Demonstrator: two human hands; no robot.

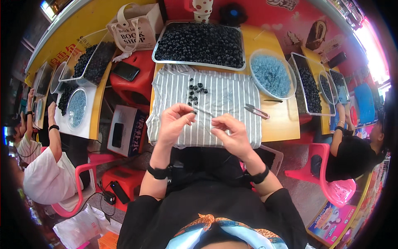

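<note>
My left hand is closed in a pinch, with a small black piece at its fingertips. My right hand pinches too, and a thin dark strand runs between the two hands. Whether the strand is thread or wire is too fine to tell. Both hands hover over a grey-and-white striped cloth spread on the table. Beyond my left fingers, several loose black bead-like rings lie on the cloth. Right of my right hand rests a pair of thread snips.
A metal tray of black rings stands at the back. Right of it is a clear basin of small pale-blue pieces. A thin dark tool lies nearby. A phone sits on a red stool. People work at tables on both sides.
</note>
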